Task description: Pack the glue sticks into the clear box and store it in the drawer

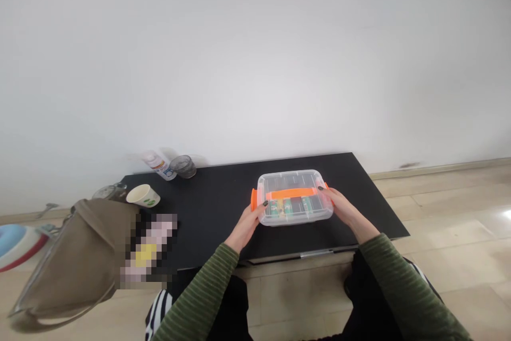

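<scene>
A clear plastic storage box [295,212] with an orange carrying handle and orange side latches is between my hands, over the black table. Green-and-white items show through its lid, but I cannot make out what they are. My left hand [247,221] grips the box's left end, thumb on the lid by the latch. At the right end my right hand [339,204] is closed on it the same way, thumb near the handle's end. The fingers beneath are hidden. Whether the box rests on the table or is slightly lifted, I cannot tell.
On the black table [223,192], a paper cup [143,196], a dark glass [184,166] and a white bottle [158,164] stand at the left. A brown bag [80,256] hangs over the left end beside a blurred pinkish item [149,248]. A wall rises behind.
</scene>
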{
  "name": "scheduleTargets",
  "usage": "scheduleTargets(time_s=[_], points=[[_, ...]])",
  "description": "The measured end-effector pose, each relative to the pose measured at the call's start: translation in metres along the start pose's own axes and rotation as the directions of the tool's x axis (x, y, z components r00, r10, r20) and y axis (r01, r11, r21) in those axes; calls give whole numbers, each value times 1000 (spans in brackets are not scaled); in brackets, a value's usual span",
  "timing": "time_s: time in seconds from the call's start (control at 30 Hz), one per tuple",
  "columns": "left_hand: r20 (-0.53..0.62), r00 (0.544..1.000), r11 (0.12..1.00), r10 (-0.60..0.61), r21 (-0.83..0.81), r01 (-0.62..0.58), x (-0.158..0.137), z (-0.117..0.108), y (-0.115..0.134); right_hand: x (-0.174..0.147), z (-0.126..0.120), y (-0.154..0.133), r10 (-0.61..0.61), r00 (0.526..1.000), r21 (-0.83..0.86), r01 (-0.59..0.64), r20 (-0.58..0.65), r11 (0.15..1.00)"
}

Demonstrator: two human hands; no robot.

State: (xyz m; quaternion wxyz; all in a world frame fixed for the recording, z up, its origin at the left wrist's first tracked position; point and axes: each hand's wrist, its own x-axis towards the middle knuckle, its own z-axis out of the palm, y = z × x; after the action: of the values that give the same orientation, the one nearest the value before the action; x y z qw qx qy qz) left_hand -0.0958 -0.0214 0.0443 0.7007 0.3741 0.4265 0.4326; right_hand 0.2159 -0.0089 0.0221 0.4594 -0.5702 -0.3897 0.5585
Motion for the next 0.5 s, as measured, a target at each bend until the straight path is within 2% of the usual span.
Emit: scheduleTargets(time_s=[0.07,0.13,0.27,0.5], points=[[-22,999,999,29,16,-29,0,2,-2,-6,6,-1,43,999,102,-46,28,994],[-60,995,996,73,62,-70,2,3,-4,-9,10,-2,5,1000,132,-1,-29,991],[-157,971,969,181,198,-149,7,2,-9,-12,13,-4,-89,992,103,99,-92,990],[-176,969,912,173,400,-90,6,2,-6,-10,16,-2,-208,972,-37,205,-109,978]])
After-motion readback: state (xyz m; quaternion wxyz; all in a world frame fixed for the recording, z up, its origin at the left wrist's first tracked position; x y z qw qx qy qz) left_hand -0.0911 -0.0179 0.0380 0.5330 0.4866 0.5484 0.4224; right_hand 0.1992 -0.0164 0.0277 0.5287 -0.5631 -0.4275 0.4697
